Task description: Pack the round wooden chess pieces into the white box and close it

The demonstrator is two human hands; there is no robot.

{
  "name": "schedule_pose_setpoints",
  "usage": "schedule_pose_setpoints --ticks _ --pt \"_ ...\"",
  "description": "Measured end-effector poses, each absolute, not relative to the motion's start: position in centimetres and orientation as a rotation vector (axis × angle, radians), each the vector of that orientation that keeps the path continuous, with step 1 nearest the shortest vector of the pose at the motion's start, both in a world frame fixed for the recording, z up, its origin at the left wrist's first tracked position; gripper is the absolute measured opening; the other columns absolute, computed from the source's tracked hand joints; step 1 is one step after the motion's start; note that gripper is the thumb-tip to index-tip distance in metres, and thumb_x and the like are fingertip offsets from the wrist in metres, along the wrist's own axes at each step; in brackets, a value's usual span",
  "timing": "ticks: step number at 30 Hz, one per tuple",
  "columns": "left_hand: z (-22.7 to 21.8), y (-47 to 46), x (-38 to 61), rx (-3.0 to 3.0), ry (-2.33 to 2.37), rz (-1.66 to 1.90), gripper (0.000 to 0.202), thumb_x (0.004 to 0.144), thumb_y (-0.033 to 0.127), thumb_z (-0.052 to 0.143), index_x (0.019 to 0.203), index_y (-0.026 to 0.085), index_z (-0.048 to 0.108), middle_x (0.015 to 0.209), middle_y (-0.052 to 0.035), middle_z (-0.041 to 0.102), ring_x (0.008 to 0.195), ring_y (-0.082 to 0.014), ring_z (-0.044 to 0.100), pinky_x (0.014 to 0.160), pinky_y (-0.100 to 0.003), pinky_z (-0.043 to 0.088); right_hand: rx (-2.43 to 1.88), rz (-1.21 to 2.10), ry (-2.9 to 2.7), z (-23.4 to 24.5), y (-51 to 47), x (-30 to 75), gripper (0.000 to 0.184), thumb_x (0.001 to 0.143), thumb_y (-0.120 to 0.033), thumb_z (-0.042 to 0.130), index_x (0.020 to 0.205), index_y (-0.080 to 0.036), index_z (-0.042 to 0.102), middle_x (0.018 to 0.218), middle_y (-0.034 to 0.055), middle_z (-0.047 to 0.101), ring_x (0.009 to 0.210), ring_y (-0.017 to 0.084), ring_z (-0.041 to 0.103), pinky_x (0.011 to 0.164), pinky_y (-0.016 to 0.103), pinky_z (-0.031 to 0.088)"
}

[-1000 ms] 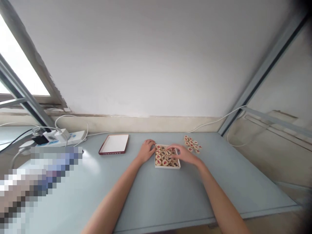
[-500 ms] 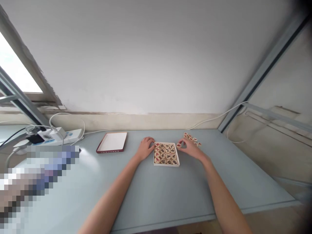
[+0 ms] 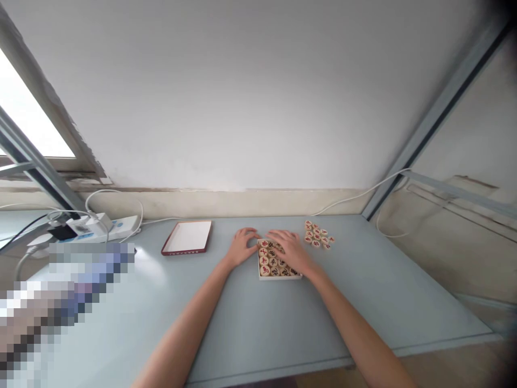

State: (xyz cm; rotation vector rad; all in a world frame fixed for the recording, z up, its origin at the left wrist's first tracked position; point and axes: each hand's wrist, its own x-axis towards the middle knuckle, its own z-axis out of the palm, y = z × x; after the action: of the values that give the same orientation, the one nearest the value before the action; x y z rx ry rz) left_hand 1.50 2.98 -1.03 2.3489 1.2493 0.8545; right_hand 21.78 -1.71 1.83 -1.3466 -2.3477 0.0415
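Back from the loose xiangqi pieces [image 3: 318,236], where it was half a second ago, the right hand [image 3: 288,250] now lies over the wooden box of pieces [image 3: 271,268], and the view has shifted only slightly. It is palm down with its fingers stretched flat across the top rows; it grips nothing visible, though a disc under the palm would be hidden. The left hand [image 3: 242,245] rests loosely curved against the box's left rim, steadying rather than clasping it. The work looks like packing discs into the box, which sits mid-table [image 3: 258,323] with the loose ones just to its right. Seating a piece calls for a light, level press. The red lid [image 3: 188,237] lies apart to the left.
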Motion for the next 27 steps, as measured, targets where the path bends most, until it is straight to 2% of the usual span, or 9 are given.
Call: schedule_pose_setpoints --ticks 7,11,14,19,21,25,27 --pt "-1.0 3.1 1.5 2.341 1.195 0.844 0.023 0.077 0.037 0.055 0.096 0.025 0.062 0.116 -0.0028 0.053 0.114 -0.0217 0.042 0.1 -0.04 0.03 -1.329 0.1 -2.246 1.4 -1.7 21.1 0.019 0.083 -0.031 0.051 0.1 -0.025 0.057 0.104 0.0033 0.061 0.101 0.019 0.05 0.091 0.037 0.027" --pt "-1.1 3.1 1.6 2.332 1.202 0.848 0.022 0.077 0.036 0.055 0.095 0.025 0.062 0.116 -0.0027 0.053 0.113 -0.0218 0.042 0.1 -0.04 0.031 -1.453 0.079 -2.044 1.4 -0.8 23.2 0.021 0.083 -0.036 0.051 0.098 -0.023 0.057 0.099 0.0024 0.062 0.094 0.018 0.052 0.087 0.034 0.03" --pt "-1.1 3.1 1.6 2.328 1.198 0.852 0.022 0.077 0.036 0.054 0.094 0.024 0.062 0.115 -0.0029 0.053 0.113 -0.0218 0.042 0.1 -0.04 0.031 -1.593 -0.034 -1.987 0.9 -0.1 25.4 0.022 0.084 -0.038 0.048 0.094 -0.022 0.06 0.096 0.0033 0.063 0.095 0.021 0.051 0.09 0.039 0.026" --pt "-1.1 3.0 1.5 2.332 1.187 0.858 0.022 0.078 0.037 0.054 0.094 0.025 0.062 0.114 -0.0031 0.053 0.112 -0.0216 0.042 0.099 -0.04 0.032 -1.82 -0.193 -1.976 -0.1 0.5 28.7 0.018 0.082 -0.029 0.049 0.077 -0.023 0.065 0.102 0.006 0.059 0.101 0.026 0.045 0.087 0.045 0.026" --pt "-1.1 3.0 1.5 2.337 1.192 0.858 0.021 0.077 0.036 0.054 0.094 0.025 0.062 0.114 -0.003 0.053 0.112 -0.0216 0.042 0.099 -0.04 0.032 -1.843 -0.219 -1.972 -0.3 0.5 29.0 0.016 0.08 -0.025 0.05 0.085 -0.024 0.065 0.107 0.0064 0.058 0.102 0.026 0.045 0.086 0.045 0.027" --pt "-1.1 3.0 1.5 2.34 1.199 0.864 0.022 0.077 0.036 0.054 0.094 0.025 0.062 0.114 -0.0031 0.053 0.112 -0.0217 0.042 0.099 -0.039 0.033 -1.669 -0.23 -2.123 -0.2 0.4 28.0 0.038 0.082 -0.02 0.046 0.118 -0.03 0.052 0.126 0.0039 0.049 0.115 0.025 0.04 0.092 0.045 0.027" --pt "-1.1 3.0 1.5 2.338 1.201 0.86 0.022 0.077 0.036 0.054 0.094 0.024 0.062 0.114 -0.0032 0.053 0.112 -0.0216 0.043 0.099 -0.04 0.033 -1.569 -0.174 -2.266 -0.4 0.5 27.5 0.039 0.084 -0.018 0.041 0.12 -0.032 0.051 0.129 0.0007 0.047 0.118 0.023 0.039 0.097 0.046 0.023"
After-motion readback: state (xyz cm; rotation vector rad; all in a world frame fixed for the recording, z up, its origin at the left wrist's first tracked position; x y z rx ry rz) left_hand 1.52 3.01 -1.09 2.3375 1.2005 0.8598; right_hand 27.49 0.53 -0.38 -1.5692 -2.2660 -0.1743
